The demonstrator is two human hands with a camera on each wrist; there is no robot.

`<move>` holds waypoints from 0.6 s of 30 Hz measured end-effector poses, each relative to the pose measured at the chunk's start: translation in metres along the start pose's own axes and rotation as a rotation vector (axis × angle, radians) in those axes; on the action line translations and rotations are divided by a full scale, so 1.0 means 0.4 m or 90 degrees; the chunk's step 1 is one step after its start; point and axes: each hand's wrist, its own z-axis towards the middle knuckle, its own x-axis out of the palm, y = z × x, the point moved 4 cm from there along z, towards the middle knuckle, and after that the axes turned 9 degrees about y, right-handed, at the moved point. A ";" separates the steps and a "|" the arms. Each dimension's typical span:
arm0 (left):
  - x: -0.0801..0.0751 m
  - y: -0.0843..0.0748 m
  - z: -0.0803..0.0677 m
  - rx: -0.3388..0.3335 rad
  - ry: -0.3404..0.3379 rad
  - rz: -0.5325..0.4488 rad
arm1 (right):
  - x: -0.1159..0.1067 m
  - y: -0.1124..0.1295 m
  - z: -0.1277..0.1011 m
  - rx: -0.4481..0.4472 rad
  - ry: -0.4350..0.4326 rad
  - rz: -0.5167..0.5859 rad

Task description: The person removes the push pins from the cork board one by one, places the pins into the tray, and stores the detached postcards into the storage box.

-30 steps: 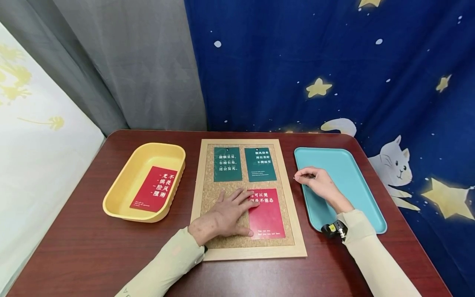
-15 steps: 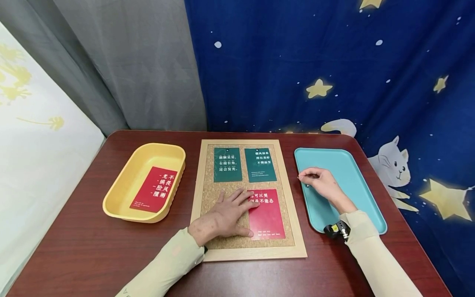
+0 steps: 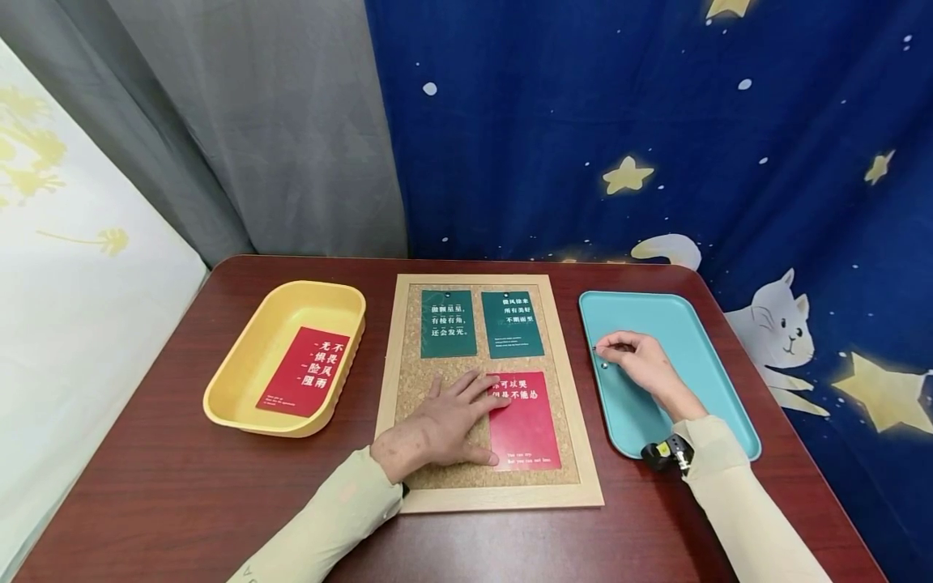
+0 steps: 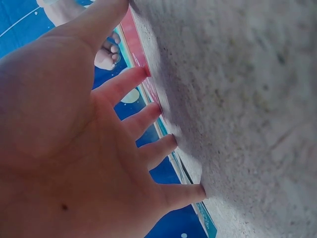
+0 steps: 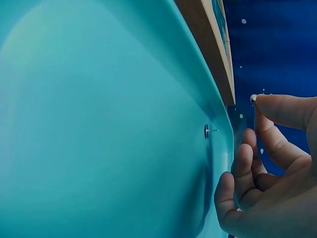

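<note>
So in the head view I'm keeping my left grip [image 3: 440,421] spread wide over the corkboard [image 3: 415,389], a couple of fingers lying across the left part of the red card [image 3: 526,425], which is sitting lower right on the cork. Above it two green cards [image 3: 448,344] [image 3: 513,330] are showing, each with a dark tack [image 3: 448,295] at the top; I'm seeing none on the red one's top edge. My right grip [image 3: 634,360] is hovering over the blue tray [image 3: 678,340], fingers closed up narrow. I'm guessing I'm at the getting-a-pin-ready step, so the next move is probably calling for a careful lift over the tray's rim and the wooden frame [image 3: 499,497]. Off left, another red card [image 3: 302,380] is leaning in the yellow basin [image 3: 280,328] on the counter [image 3: 160,486]. In the left wrist view my fingers are fanning out, tips meeting card and cork; they're hiding some lettering, so I'm thinking they're limiting where I could be pushing. In the right wrist view thumb and fingertip are pinching a shiny pin [image 5: 253,98], its point not showing, while a loose pin [image 5: 207,131] is standing needle-up in the tray near my curled fingers, a likely poke hazard.
</note>
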 end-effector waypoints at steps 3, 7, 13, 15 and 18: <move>0.001 -0.001 0.001 -0.001 0.001 0.003 | -0.001 -0.005 -0.002 0.007 0.000 0.002; 0.001 -0.001 -0.001 -0.002 0.002 0.007 | -0.001 -0.007 -0.003 0.014 0.003 0.004; -0.001 -0.002 -0.003 0.000 0.003 0.005 | -0.005 -0.011 0.000 0.015 0.005 -0.002; -0.002 -0.002 -0.003 0.001 0.003 0.004 | -0.006 -0.013 0.001 0.016 0.007 -0.003; -0.003 -0.002 -0.002 0.000 0.006 0.005 | -0.007 -0.014 0.001 0.017 0.011 -0.005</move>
